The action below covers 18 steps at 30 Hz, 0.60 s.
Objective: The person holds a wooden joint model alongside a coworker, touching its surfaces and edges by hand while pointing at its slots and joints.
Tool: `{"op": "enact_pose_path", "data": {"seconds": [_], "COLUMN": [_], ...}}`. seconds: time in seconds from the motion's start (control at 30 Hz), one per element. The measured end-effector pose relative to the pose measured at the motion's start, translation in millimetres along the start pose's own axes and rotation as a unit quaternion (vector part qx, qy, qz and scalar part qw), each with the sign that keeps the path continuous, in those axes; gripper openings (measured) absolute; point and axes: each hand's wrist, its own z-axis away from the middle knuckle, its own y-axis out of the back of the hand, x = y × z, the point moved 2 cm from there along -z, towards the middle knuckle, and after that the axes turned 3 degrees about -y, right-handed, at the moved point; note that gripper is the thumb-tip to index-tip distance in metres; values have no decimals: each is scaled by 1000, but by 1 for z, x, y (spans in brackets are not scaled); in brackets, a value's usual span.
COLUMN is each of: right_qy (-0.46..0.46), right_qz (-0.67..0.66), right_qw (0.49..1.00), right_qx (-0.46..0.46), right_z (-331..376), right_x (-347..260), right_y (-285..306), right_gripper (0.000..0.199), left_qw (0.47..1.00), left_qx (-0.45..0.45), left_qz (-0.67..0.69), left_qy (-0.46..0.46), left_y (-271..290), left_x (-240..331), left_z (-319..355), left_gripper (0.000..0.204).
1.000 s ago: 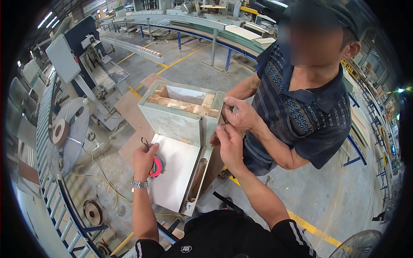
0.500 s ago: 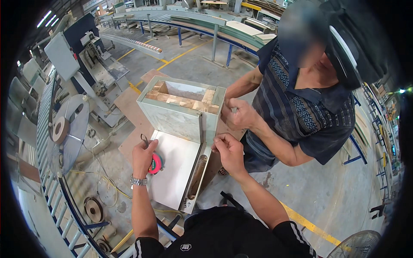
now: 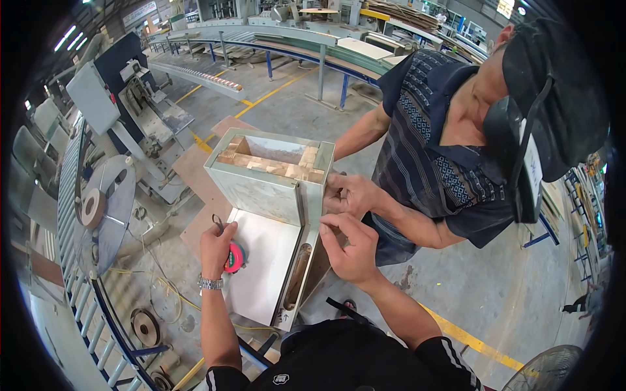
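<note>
hold your left hand (image 3: pixel 216 249) closed on the red tape measure (image 3: pixel 237 258) at the left edge of the white panel (image 3: pixel 264 264), and steady your right hand (image 3: pixel 355 249), its grip unclear, beside the hollow box (image 3: pixel 257 193).

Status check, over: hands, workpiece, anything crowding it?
Left hand holding pink tape measure over white panel. Right hand by hollow block, contact unclear. Block's opening faces up. Co-worker's hand crowding the same side.

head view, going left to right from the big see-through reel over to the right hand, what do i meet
Big reel → left hand → tape measure → oblong slot → right hand
</note>
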Motion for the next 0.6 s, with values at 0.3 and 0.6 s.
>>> {"op": "enact_pose_path", "data": {"seconds": [0.3, 0.6], "right_qy": [-396, -210], "right_qz": [-450, -200], "right_qw": [798, 957], "right_qx": [-68, 28], "right_z": [-42, -82], "right_x": [26, 38], "right_y": [22, 27], "right_gripper": [45, 28], "left_qw": [1000, 1000], "left_qx": [9, 11], "left_qz": [7, -3], "left_qy": [-4, -19], "left_y": [-6, -4], "left_x": [3, 2], "left_z": [1, 4], "left_gripper": [37, 34]}}
